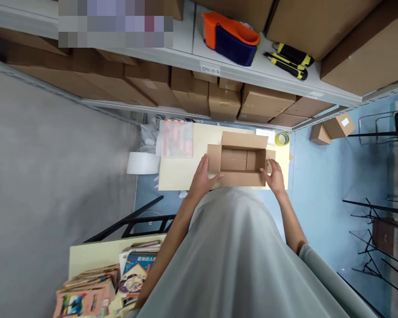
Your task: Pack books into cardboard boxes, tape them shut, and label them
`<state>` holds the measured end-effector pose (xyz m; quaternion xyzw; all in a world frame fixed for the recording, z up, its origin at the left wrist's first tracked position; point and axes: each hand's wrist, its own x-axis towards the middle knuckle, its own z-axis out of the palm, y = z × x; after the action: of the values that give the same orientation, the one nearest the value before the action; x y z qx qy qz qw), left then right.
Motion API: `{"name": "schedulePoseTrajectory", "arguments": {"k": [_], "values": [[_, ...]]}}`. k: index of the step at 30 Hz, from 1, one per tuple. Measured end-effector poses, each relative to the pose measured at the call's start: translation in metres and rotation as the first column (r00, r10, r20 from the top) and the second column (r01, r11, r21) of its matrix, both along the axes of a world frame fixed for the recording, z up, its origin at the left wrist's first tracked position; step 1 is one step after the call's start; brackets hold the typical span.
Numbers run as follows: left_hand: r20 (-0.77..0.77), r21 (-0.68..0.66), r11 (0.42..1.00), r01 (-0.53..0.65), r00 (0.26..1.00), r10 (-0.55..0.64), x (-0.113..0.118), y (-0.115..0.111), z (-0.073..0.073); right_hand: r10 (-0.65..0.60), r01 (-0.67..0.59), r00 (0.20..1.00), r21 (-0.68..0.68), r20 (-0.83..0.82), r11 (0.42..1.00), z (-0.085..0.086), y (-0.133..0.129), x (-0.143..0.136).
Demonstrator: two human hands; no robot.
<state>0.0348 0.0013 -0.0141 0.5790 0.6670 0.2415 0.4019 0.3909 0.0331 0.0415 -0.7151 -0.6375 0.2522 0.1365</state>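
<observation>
An open, empty cardboard box (pixel 240 160) with its flaps spread sits on a pale table (pixel 179 172) in front of me. My left hand (pixel 204 176) grips the box's near left corner, fingers along its front wall. On the near right corner rests my right hand (pixel 274 176), thumb on the front wall. A roll of yellow tape (pixel 281 138) lies just beyond the box's right flap. A clear bag with red print (pixel 176 138) lies on the table to the box's left.
Shelves with many cardboard boxes (pixel 192 92) run behind the table; the upper shelf holds an orange-and-blue tape dispenser (pixel 234 37) and yellow-black knives (pixel 290 61). A stack of colourful books (pixel 119 278) lies on a second table at my lower left. Black wire racks (pixel 378 234) stand right.
</observation>
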Motion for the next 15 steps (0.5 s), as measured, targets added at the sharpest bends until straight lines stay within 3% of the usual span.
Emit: {"name": "schedulePoseTrajectory", "arguments": {"k": [4,9,12,15], "values": [[0.061,0.046,0.987,-0.157,0.986,0.154,-0.049,0.007,0.003,0.069,-0.069,0.998,0.080,0.001,0.994,0.020,0.022,-0.048],[0.044,0.037,0.930,-0.366,0.930,0.364,-0.124,0.019,-0.028,0.264,-0.252,0.946,0.086,-0.190,0.964,0.028,0.049,-0.153],[-0.019,-0.007,0.895,-0.446,0.895,0.445,-0.165,0.035,-0.053,0.311,-0.333,0.878,0.004,-0.364,0.943,0.012,0.062,-0.215],[-0.088,-0.080,0.866,-0.494,0.868,0.488,-0.195,0.057,-0.075,0.220,-0.337,0.845,-0.167,-0.488,0.926,-0.021,0.076,-0.268]]}}
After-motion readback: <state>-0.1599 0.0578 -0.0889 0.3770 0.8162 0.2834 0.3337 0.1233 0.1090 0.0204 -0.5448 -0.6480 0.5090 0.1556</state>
